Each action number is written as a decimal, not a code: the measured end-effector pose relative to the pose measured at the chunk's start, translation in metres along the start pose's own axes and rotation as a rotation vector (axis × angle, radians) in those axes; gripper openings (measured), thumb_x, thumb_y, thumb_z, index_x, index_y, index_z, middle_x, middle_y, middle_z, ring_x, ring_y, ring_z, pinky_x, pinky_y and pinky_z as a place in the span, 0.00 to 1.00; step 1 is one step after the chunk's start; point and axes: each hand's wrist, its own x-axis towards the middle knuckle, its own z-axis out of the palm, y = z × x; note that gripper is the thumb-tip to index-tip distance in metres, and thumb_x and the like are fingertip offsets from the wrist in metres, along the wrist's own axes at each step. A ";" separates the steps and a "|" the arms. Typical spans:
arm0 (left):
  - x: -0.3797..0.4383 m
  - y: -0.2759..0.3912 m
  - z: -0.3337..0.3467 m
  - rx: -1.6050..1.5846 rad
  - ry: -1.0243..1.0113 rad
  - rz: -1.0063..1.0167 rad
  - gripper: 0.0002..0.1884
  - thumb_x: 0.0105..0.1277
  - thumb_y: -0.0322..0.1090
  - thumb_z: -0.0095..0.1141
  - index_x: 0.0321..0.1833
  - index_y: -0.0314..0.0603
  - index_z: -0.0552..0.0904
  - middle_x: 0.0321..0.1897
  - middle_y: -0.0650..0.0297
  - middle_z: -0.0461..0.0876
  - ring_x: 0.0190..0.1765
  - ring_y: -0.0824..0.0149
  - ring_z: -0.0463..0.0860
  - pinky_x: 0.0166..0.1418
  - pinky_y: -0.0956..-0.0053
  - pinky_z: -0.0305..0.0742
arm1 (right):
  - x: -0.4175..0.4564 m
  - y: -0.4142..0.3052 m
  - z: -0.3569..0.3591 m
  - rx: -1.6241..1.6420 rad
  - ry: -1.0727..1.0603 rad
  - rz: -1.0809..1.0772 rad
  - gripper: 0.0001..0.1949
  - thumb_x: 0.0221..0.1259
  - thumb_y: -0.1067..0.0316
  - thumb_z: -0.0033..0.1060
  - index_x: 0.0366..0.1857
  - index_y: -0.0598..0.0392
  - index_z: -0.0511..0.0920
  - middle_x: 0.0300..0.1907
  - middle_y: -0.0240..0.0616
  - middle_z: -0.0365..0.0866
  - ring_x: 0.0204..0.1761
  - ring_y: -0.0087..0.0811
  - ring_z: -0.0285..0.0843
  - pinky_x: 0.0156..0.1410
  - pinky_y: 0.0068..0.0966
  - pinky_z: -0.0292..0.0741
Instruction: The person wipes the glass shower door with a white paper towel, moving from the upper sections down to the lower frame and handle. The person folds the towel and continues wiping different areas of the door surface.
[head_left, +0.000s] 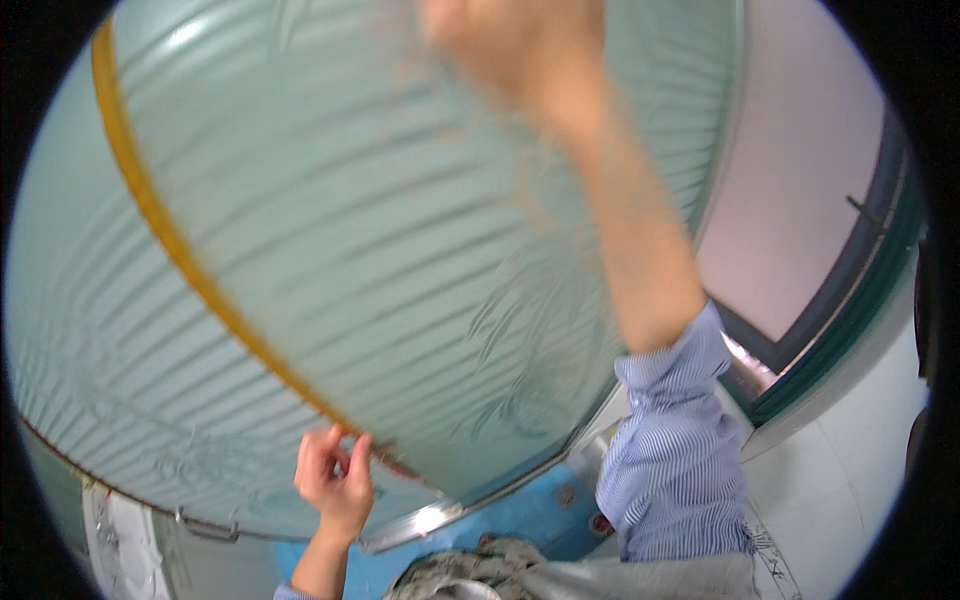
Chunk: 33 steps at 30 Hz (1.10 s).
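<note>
A large pale green frosted glass panel (360, 247) with a striped pattern and etched leaf shapes fills most of the view. A yellow strip (202, 277) curves down it from the upper left. Near the strip's lower part is my left hand (336, 480), with its thumb and forefinger pinched at the strip. My right hand (517, 45) is over the upper part of the glass, motion-blurred and partly cut off by the top edge. Its fingers cannot be made out, nor whether it holds anything or touches the glass.
A metal rail (412, 525) runs under the glass's lower edge, above a blue floor surface (517, 510). At the right stand a pale panel in a dark frame (757, 337) and light floor tiles (817, 480). A white fixture (127, 540) is at the lower left, beside a metal handle (210, 531).
</note>
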 end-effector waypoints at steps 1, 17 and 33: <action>-0.001 0.004 -0.001 -0.006 -0.007 -0.018 0.12 0.50 0.17 0.63 0.36 0.31 0.76 0.27 0.66 0.69 0.20 0.80 0.62 0.21 0.86 0.55 | 0.036 0.036 0.004 0.003 0.003 0.101 0.26 0.70 0.55 0.27 0.68 0.54 0.54 0.70 0.46 0.52 0.72 0.42 0.45 0.75 0.36 0.43; -0.003 0.001 0.008 -0.057 0.035 -0.067 0.11 0.47 0.18 0.62 0.31 0.34 0.74 0.28 0.65 0.69 0.17 0.79 0.58 0.19 0.83 0.48 | -0.428 0.043 -0.063 0.100 -0.182 0.991 0.28 0.70 0.57 0.23 0.69 0.62 0.42 0.72 0.51 0.33 0.74 0.49 0.28 0.74 0.40 0.33; -0.002 -0.001 0.003 0.001 -0.020 0.027 0.13 0.51 0.19 0.62 0.36 0.33 0.73 0.31 0.61 0.71 0.16 0.78 0.58 0.19 0.83 0.49 | 0.010 0.171 0.006 -0.152 -0.021 0.048 0.28 0.71 0.51 0.24 0.68 0.57 0.50 0.72 0.46 0.44 0.73 0.42 0.38 0.75 0.35 0.40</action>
